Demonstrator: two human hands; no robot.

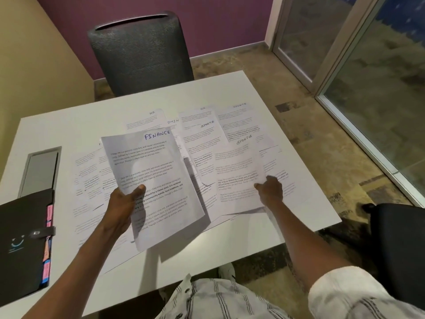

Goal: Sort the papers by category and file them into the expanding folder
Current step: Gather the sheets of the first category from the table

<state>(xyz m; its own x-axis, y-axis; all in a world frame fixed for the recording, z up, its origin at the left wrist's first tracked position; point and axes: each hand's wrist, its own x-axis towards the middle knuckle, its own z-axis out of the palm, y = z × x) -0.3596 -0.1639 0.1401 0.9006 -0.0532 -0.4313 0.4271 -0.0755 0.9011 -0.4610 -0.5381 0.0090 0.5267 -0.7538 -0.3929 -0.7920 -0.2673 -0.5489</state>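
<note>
1. We see the expanding folder (21,240) at the left edge of the desk (69,127). It is black, flat and rectangular, closed by a small strap with a snap, and it carries a pale smile mark on its cover.
2. Along its right edge, pink, orange and blue tabs (47,249) stick out; what papers are inside, we cannot tell.
3. The desk is white, smooth and matte, and it has a grey rectangular cover plate (40,171) set into it behind the folder.
4. Our left hand (123,208) holds up the FINANCE sheet (151,185), thumb on the printed face and fingers behind, so its grip is closed on this paper. The sheet is thin, slightly curved and tilted above the desk.
5. Our right hand (271,189) pinches the lower right part of a SPORTS sheet (239,178), which is partly lifted from the pile; its grip is closed on that paper too.
6. The other papers (200,127) lie spread and overlapping over the middle of the desk, white with printed text and handwritten headings such as HR, SPORTS and part of ADMIN.
7. Behind the desk stands a chair (140,54) with a dark woven mesh back.
</note>
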